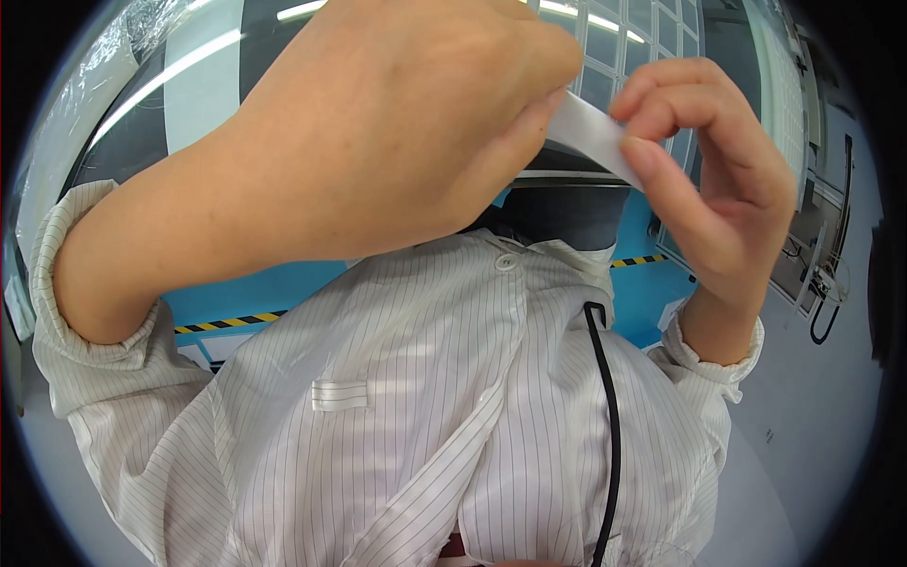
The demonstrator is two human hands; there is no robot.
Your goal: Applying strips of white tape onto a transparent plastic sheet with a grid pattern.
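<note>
Both my hands are raised close to the camera, above my chest. My left hand fills the upper middle, fingers curled, pinching one end of a white strip. My right hand pinches the strip's other end between thumb and forefinger. The strip runs slanted between the two hands, mostly hidden by fingers. Below them hangs my white pinstriped coat with a white button at the collar.
A black cable runs down the coat's front. Behind lie a blue floor with black-and-yellow hazard tape, a grey floor to the right, and a gridded white panel at the top.
</note>
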